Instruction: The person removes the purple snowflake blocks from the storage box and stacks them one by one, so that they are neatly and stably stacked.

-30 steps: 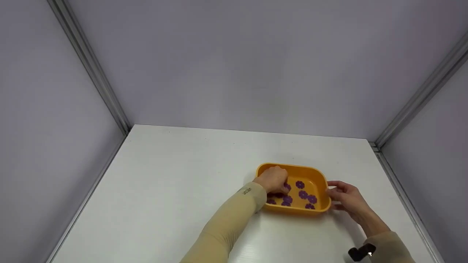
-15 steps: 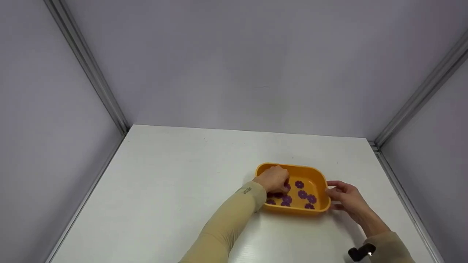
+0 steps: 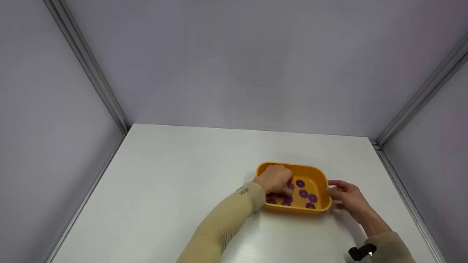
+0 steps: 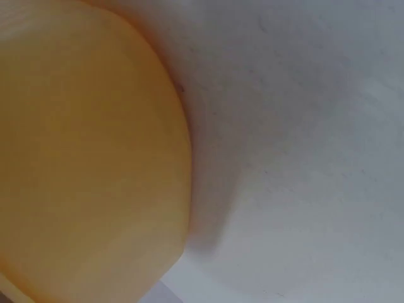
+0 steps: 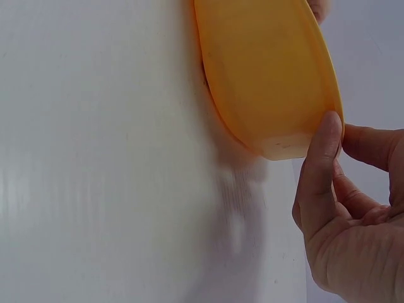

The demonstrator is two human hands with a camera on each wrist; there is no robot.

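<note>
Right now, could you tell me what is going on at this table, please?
A person in beige sleeves works at an orange tray on a white table. The left hand reaches into the tray, its curled fingers down among the purple flower pieces; whether it grips one cannot be told. The right hand steadies the tray at its right end, thumb against the rim.

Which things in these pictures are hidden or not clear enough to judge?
- Head view: the left hand covers some purple flower pieces; whether it pinches one is hidden.
- Left wrist view: only the blurred orange tray wall shows.
- Right wrist view: the right hand is cut off by the edge.
</note>
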